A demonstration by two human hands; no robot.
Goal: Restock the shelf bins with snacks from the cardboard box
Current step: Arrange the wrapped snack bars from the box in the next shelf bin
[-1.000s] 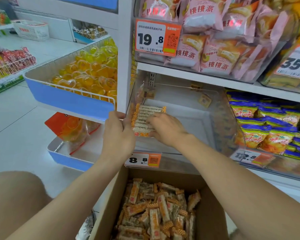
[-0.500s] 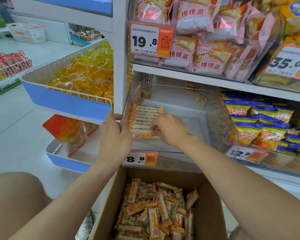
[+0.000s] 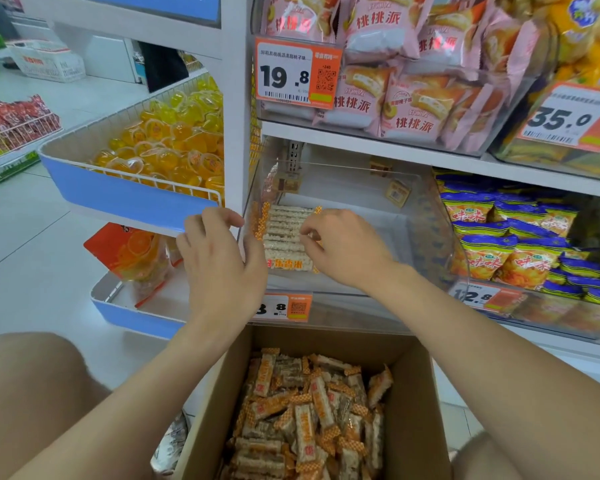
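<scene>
The row of wrapped rice bars (image 3: pixel 286 237) sits in the front left corner of the clear shelf bin (image 3: pixel 426 244). Each bar's long axis runs left to right, and the bars are stacked side by side from the front lip back. The row lies directly between the two hands. The right hand (image 3: pixel 343 251) has its grip on the bars' right ends, fingertips curled onto them. The left hand (image 3: pixel 222 258) is at the left ends, thumb side against the row and fingers loosely curled; whether it holds anything I cannot tell. The rest of the bin, to the right of the row, is bare. The supply lies loose in the cardboard box (image 3: pixel 416 393) just below both wrists, about equally near either hand, so the next reach is probably straight down.
</scene>
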